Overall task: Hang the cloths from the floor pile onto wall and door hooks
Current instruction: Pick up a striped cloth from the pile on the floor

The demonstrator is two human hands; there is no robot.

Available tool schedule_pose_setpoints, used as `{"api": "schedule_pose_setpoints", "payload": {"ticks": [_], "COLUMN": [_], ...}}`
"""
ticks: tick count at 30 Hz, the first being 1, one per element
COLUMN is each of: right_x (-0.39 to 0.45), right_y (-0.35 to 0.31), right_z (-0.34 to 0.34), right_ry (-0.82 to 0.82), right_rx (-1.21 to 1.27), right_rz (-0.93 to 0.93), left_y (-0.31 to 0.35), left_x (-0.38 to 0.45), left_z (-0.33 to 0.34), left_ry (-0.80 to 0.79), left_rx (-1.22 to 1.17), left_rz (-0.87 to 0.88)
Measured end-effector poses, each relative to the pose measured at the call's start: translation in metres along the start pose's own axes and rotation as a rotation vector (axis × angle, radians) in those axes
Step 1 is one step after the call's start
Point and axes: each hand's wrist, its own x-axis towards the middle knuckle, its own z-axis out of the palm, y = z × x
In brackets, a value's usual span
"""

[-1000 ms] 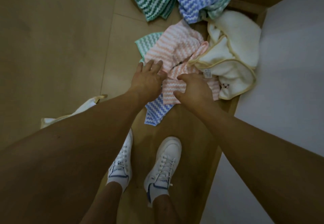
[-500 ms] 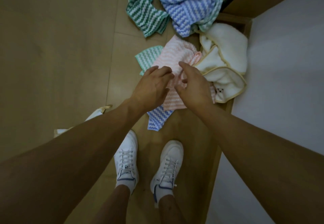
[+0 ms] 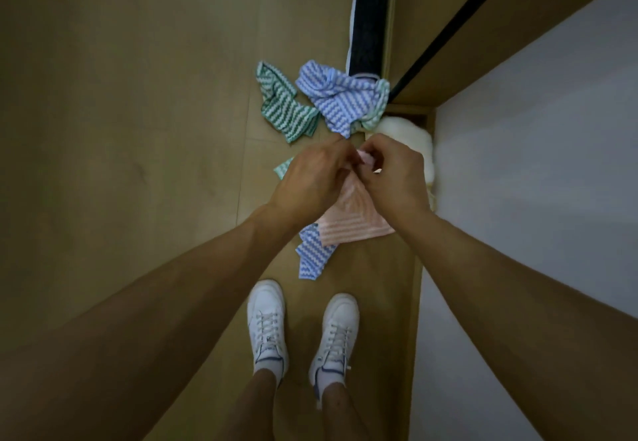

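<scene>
While both hands meet above the floor pile, the left hand [image 3: 312,178] and the right hand [image 3: 393,174] each pinch the top corner of the pink striped cloth [image 3: 352,219], fingers curled tight on it, and the rest of it hangs below the grip. Beyond the grip lie a green striped cloth [image 3: 284,105] and a blue striped cloth [image 3: 340,97]. A white cloth [image 3: 412,136] sits just right of the grip, and another blue striped cloth [image 3: 312,257] lies under the pink one's lower edge, ahead of the white shoes [image 3: 267,323].

The hands [image 3: 352,178] cover the top of the pink striped cloth [image 3: 348,223], hiding how the fingers grip it. The white towel [image 3: 419,140] and a pale green cloth [image 3: 283,168] show only partly behind them.
</scene>
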Motion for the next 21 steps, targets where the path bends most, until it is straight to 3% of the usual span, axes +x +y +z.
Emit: {"api": "schedule_pose_setpoints", "payload": {"ticks": [10,21], "right_x": [-0.028,-0.067], "right_y": [-0.141,-0.298], "right_z": [-0.143,-0.286], "right_ry": [0.015,0.071], "right_rx": [0.109,0.061], "right_rz": [-0.093,-0.183], "left_y": [0.135,0.261], "left_x": [0.019,0.004], "left_z": [-0.15,-0.335], "left_ry": [0.131,0.107], "left_rx": [0.102,0.168], "left_rz": [-0.01,0.026]}}
